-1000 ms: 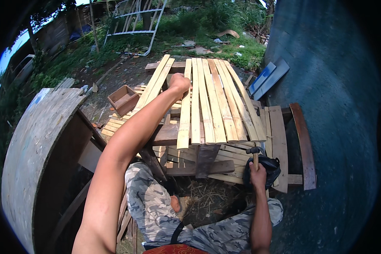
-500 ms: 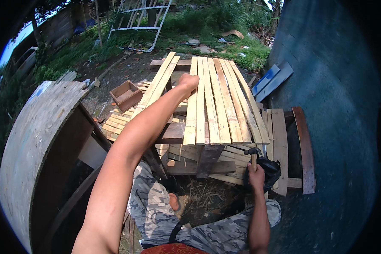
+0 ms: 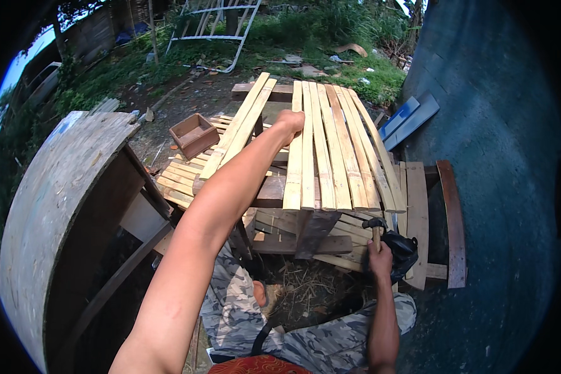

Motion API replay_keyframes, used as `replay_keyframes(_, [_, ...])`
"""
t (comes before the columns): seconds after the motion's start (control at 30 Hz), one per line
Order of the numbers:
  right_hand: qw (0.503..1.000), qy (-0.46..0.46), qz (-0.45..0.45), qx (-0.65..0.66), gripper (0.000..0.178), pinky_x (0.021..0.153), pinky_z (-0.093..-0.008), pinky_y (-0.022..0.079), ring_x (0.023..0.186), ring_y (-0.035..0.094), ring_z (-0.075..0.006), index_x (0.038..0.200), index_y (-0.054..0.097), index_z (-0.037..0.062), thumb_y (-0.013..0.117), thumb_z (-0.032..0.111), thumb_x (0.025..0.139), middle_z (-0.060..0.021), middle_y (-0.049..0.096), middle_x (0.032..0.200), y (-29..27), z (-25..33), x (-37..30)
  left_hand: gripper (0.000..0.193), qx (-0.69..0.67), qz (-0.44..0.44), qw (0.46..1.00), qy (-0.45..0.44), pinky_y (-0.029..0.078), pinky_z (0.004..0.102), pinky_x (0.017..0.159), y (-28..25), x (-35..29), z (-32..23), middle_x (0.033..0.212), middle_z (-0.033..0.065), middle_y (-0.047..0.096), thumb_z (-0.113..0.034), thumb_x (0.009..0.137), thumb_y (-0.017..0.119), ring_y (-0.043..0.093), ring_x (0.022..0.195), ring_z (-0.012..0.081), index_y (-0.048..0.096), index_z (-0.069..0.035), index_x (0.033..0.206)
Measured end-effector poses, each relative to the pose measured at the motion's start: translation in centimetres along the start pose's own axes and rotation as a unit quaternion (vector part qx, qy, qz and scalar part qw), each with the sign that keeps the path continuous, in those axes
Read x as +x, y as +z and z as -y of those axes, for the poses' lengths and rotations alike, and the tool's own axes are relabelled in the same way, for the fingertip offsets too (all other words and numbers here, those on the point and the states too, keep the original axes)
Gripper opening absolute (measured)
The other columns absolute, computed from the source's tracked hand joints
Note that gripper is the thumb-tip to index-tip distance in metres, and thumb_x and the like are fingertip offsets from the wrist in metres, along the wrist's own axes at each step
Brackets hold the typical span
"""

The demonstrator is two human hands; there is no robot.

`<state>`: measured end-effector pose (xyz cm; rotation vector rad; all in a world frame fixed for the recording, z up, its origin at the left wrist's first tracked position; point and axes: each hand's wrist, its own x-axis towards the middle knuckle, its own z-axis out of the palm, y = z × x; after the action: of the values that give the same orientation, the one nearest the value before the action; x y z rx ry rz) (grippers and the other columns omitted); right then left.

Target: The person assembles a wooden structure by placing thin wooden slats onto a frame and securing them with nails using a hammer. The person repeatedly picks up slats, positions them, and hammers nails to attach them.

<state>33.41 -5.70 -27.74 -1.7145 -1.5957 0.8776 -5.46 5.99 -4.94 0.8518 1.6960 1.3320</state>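
My left hand [image 3: 290, 123] is closed at the left edge of a bamboo slat [image 3: 294, 168], toward the slat's far end; the fingertips are hidden. This slat is the leftmost of several pale slats [image 3: 338, 168] lying side by side across dark wooden beams [image 3: 272, 191]. Left of a gap, two more slats [image 3: 238, 128] lie at a slant, partly behind my forearm. Low on the right, my right hand [image 3: 380, 258] grips a hammer [image 3: 376, 232] by its wooden handle, head up. A black plastic bag [image 3: 404, 252] is right beside it.
A small brown wooden box [image 3: 193, 134] sits on a lower slatted surface [image 3: 179, 181]. At left stands a weathered curved board [image 3: 50, 187]. On the right are a blue-green wall [image 3: 498, 187] and a brown plank [image 3: 451, 218]. A white metal frame [image 3: 212, 38] stands on the grass.
The whole view has shifted slightly, so the slats and box appear farther right. My left hand stays at the same slat, and my right hand still holds the hammer low.
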Motion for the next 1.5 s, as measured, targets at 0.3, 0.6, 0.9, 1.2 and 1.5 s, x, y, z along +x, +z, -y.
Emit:
replay_keyframes(0.3, [0.997, -0.060, -0.030, -0.021, 0.042, 0.042, -0.0376, 0.043, 0.044, 0.056, -0.0195, 0.083, 0.060, 0.0006, 0.067, 0.039, 0.096, -0.0087, 0.056, 0.060, 0.6, -1.7, 0.4, 0.042, -0.009, -0.016, 1.000, 0.006, 0.058, 0.0433, 0.072, 0.0, -0.4, -0.2, 0.107, 0.0221, 0.070, -0.021, 0.101, 0.057, 0.071, 0.088, 0.0271, 0.062, 0.017, 0.117])
replay_keyframes(0.6, [1.000, -0.006, -0.005, 0.006, 0.041, 0.042, -0.0377, 0.044, 0.043, 0.057, -0.0202, 0.083, 0.060, 0.0004, 0.068, 0.039, 0.095, -0.0089, 0.058, 0.059, -0.4, 0.1, -1.0, 0.045, 0.058, -0.060, 0.996, 0.014, 0.057, 0.0398, 0.073, -0.3, 0.0, 0.3, 0.105, 0.0214, 0.072, -0.026, 0.096, 0.062, 0.073, 0.088, 0.0263, 0.067, 0.015, 0.111])
replay_keyframes(0.9, [1.000, -0.019, -0.013, -0.007, 0.041, 0.041, -0.0381, 0.044, 0.043, 0.059, -0.0221, 0.082, 0.061, -0.0004, 0.069, 0.038, 0.094, -0.0101, 0.060, 0.061, 0.0, -1.2, -0.8, 0.037, -0.075, 0.071, 0.994, -0.023, 0.062, 0.0402, 0.071, -0.8, -1.6, 1.7, 0.101, 0.0162, 0.071, -0.021, 0.102, 0.052, 0.073, 0.082, 0.0248, 0.063, 0.010, 0.118])
replay_keyframes(1.2, [0.999, 0.023, 0.020, -0.025, 0.046, 0.058, -0.0453, 0.052, 0.062, 0.071, -0.0353, 0.091, 0.065, -0.0038, 0.067, 0.042, 0.094, -0.0230, 0.068, 0.074, -0.3, 0.3, -1.6, 0.044, -0.086, 0.026, 0.996, 0.014, 0.059, 0.0417, 0.079, -0.1, -1.4, 2.1, 0.113, 0.0250, 0.070, -0.017, 0.096, 0.056, 0.073, 0.095, 0.0297, 0.061, 0.018, 0.121])
replay_keyframes(1.5, [0.995, -0.074, -0.018, -0.063, 0.043, 0.055, -0.0426, 0.048, 0.060, 0.062, -0.0316, 0.088, 0.065, -0.0026, 0.068, 0.040, 0.094, -0.0173, 0.063, 0.071, 0.8, -1.9, -0.5, 0.049, -0.054, 0.023, 0.998, 0.023, 0.057, 0.0410, 0.085, 0.0, 0.3, 3.2, 0.117, 0.0257, 0.069, -0.023, 0.098, 0.054, 0.072, 0.102, 0.0305, 0.060, 0.018, 0.124])
